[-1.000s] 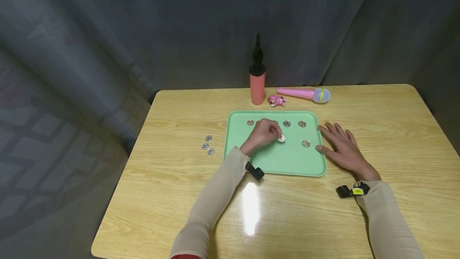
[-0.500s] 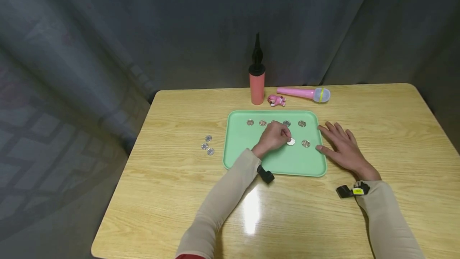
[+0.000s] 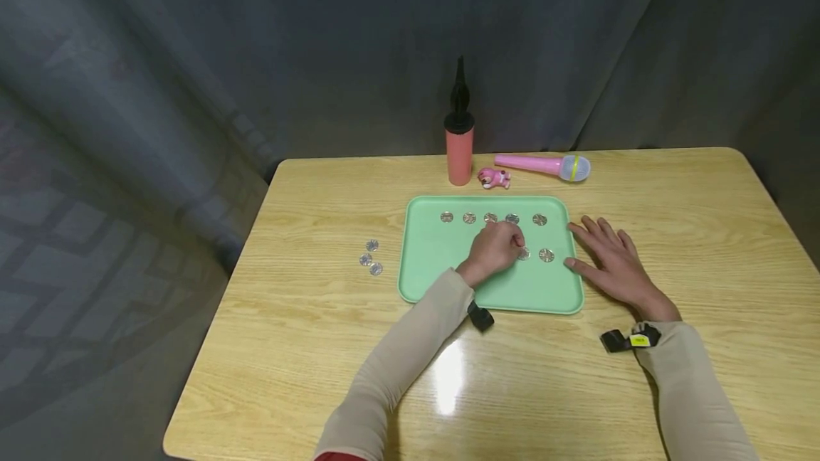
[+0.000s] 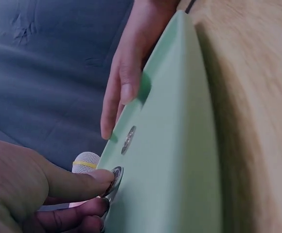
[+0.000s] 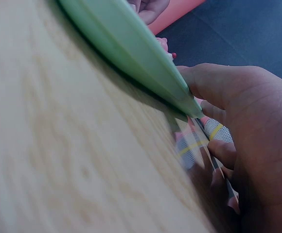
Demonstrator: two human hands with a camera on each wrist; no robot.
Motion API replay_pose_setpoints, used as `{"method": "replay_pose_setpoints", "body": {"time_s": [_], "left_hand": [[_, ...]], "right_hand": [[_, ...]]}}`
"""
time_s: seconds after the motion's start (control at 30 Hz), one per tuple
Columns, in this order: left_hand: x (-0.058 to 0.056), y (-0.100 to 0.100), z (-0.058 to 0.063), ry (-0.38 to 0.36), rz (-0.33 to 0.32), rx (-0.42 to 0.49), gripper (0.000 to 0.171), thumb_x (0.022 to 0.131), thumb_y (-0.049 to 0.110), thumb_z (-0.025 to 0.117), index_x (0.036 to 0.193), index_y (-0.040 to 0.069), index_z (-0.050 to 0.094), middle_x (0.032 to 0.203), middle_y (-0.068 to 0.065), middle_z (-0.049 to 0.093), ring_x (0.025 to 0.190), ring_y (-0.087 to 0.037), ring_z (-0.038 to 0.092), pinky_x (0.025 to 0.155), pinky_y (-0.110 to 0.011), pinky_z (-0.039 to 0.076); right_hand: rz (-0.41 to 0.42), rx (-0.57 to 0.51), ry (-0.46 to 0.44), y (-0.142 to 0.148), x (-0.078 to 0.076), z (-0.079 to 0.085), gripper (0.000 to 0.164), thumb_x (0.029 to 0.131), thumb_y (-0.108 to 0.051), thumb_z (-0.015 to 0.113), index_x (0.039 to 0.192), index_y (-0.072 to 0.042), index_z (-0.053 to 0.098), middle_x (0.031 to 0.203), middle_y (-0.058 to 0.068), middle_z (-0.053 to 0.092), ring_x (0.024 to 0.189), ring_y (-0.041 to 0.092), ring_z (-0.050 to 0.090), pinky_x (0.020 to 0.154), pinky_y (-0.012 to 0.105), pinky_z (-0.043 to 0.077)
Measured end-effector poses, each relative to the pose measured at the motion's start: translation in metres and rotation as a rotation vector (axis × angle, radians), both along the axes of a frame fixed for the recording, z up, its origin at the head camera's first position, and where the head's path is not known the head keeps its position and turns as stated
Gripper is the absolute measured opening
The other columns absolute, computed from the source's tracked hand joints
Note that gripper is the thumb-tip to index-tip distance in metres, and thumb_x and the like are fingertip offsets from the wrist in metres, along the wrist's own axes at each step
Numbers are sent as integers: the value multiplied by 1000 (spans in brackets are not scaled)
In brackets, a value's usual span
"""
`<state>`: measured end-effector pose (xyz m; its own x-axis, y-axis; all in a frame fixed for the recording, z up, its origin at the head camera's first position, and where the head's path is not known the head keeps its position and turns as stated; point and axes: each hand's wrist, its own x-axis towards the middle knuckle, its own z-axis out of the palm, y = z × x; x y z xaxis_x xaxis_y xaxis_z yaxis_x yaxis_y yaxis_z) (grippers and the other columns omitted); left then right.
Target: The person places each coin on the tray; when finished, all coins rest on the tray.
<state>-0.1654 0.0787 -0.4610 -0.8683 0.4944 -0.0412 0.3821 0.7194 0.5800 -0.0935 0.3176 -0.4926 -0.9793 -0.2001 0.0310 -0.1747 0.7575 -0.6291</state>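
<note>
My left hand (image 3: 493, 249) pinches a silver coin (image 4: 115, 179) between thumb and fingers, low over the green tray (image 3: 461, 294). In the left wrist view the coin is slightly tilted, its edge at the tray's floor. Just to its right lies another coin (image 3: 547, 255), flat on the tray. Several coins (image 3: 447, 217) form a row along the tray's far side. My right hand (image 3: 611, 265) rests with spread, straight fingers at the tray's right rim; its thumb (image 5: 206, 82) touches the rim in the right wrist view.
Left of the tray, 3 coins (image 3: 366, 260) lie on the wooden table (image 3: 307, 347). Behind it are an upright pink pump (image 3: 459, 155) with a black nozzle, a small pink toy figure (image 3: 494, 178) and a pink toy microphone (image 3: 544, 166). A dark curtain (image 3: 384, 55) hangs beyond.
My left hand has moved right across the tray with its coin, stopping beside the coin on the right. More of the far row shows now. My right hand has kept its place.
</note>
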Motion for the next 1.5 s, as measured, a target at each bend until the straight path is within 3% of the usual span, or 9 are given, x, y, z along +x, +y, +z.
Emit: {"method": "replay_pose_setpoints", "body": {"time_s": [0.27, 0.57, 0.8, 1.1, 1.5], "left_hand": [[1, 1, 0, 29, -17, -51, 5, 86, 21, 78, 86, 16, 79, 89, 6, 76, 74, -5, 63, 60, -14, 42], [-2, -9, 10, -19, -29, 65, 7, 88, 13, 75, 94, 10, 78, 91, -1, 77, 73, -5, 59, 62, -11, 40], [-7, -21, 23, -23, -23, 150, 5, 90, 12, 73, 89, 7, 76, 92, -4, 77, 74, -5, 59, 62, -11, 40], [-16, -52, 36, -7, -18, 218, 10, 91, 10, 73, 96, 4, 76, 83, -6, 73, 68, -5, 56, 62, -12, 40], [-25, -96, 44, 46, 52, 283, 9, 90, 10, 73, 93, 2, 76, 80, -10, 70, 68, -10, 53, 61, -15, 39]], "right_hand": [[-8, 5, 8, 0, 0, 0, 70, 98, -35, 61, 157, -14, 31, 164, 31, 16, 155, 49, 2, 119, 68, -8], [-9, 2, 7, 0, 1, 0, 70, 98, -35, 60, 157, -13, 31, 164, 31, 16, 155, 48, 2, 119, 69, -8], [-11, 2, 4, -1, 0, 1, 70, 98, -35, 60, 157, -12, 30, 164, 31, 16, 155, 48, 1, 119, 68, -9], [-4, -3, 3, -2, 0, 0, 70, 98, -35, 60, 158, -13, 30, 164, 30, 15, 155, 47, 0, 119, 67, -10], [-6, 4, 4, -1, 2, 0, 70, 98, -35, 60, 158, -13, 30, 164, 30, 15, 155, 47, 1, 120, 67, -9]]}}
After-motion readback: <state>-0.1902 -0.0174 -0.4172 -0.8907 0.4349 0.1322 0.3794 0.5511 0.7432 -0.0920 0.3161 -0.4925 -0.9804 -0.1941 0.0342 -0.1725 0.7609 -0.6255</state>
